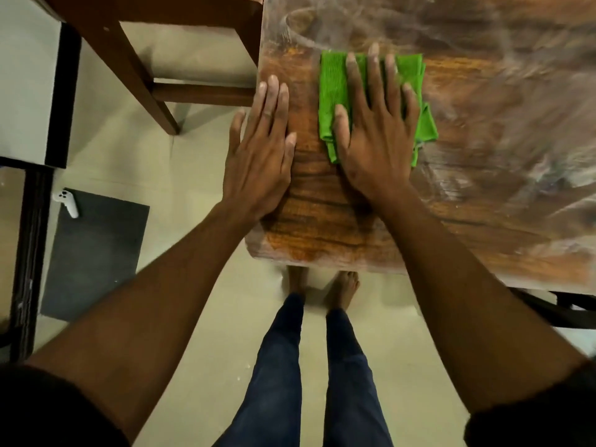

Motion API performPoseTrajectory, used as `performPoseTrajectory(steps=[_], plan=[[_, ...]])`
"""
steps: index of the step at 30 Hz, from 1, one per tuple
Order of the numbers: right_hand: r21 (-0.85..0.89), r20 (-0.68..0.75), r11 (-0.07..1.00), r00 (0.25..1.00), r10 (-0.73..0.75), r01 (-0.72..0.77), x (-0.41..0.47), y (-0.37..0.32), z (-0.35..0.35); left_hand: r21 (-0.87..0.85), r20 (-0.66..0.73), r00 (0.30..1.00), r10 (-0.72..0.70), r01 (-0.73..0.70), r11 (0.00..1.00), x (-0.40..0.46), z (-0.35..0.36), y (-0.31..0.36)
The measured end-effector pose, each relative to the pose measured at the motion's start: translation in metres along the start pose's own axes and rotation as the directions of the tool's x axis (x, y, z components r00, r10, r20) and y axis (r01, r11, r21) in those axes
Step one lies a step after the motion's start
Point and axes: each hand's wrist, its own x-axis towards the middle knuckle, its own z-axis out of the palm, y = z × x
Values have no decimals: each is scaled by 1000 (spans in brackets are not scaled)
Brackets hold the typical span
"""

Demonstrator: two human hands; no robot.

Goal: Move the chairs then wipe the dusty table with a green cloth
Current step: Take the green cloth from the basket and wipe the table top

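Observation:
A folded green cloth lies on the wooden table near its left end. My right hand presses flat on the cloth with straight, spread fingers. My left hand rests flat on the table's left edge, fingers straight, beside the cloth and apart from it. The wood around the hands looks dark and glossy. Pale dust streaks cover the table farther right and at the back. A wooden chair stands at the upper left, off the table's left end.
A dark floor mat with a white controller on it lies on the pale floor at left. A dark door frame runs along the left edge. A dark chair part shows under the table at right. My legs and bare feet stand below the table's near edge.

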Motion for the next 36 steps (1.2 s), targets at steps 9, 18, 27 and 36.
performPoseTrajectory(steps=[9,18,27,36], plan=[[93,193,992,979,61,-80,-149,-55,-13,-311,-48,998,-44,27,950,3,5,0],[169,170,979,975,-144,115,-163,-69,-2,-332,-32,997,-65,51,942,8,-7,5],[7,49,996,995,87,-87,-80,60,-13,49,50,997,59,-62,997,7,23,77],[-14,35,999,999,40,-40,-58,75,-19,128,56,997,53,-60,990,6,25,80]])
